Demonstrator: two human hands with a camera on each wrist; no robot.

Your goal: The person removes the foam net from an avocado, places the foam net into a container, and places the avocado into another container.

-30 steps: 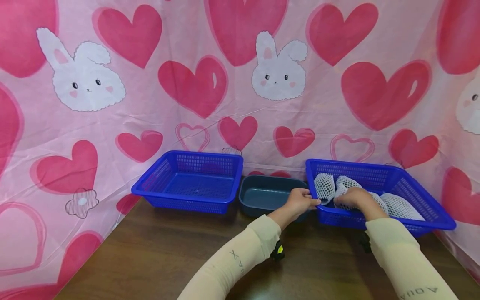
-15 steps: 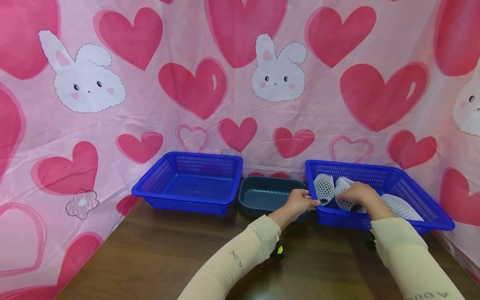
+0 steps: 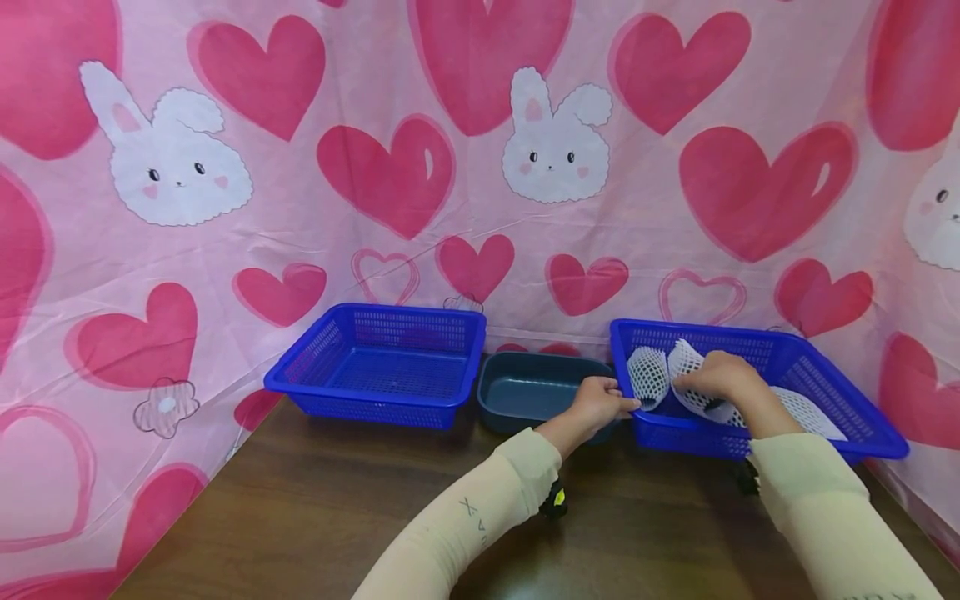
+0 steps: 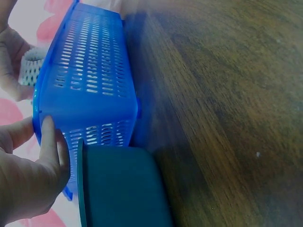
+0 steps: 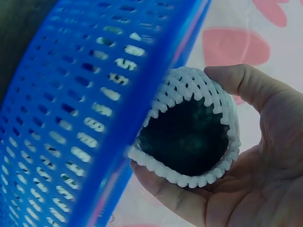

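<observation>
My left hand [image 3: 597,406] pinches the left rim of the right-hand blue mesh basket [image 4: 85,111], thumb on one side and fingers on the other. Inside that basket, my right hand [image 3: 723,379] grips a white foam net sleeve [image 3: 684,360] that stands tilted. The right wrist view shows a dark, rounded item [image 5: 187,137] within the sleeve's open end, thumb and fingers curled around the netting; its kind I cannot tell. Another white foam-netted item [image 3: 648,375] leans at the basket's left end. To the right of my hand lies a further netted piece [image 3: 810,412].
A dark teal plastic tub [image 3: 525,387] sits between the two baskets, partly behind my left hand. Further left is a second blue basket [image 3: 375,404] with nothing in it. All stand on a brown wooden table [image 3: 330,500] against a pink heart-and-rabbit cloth [image 3: 465,208].
My right hand has moved slightly right and up, lifting and tilting the gripped netted item from among the others. My left hand has stayed on the basket rim.
</observation>
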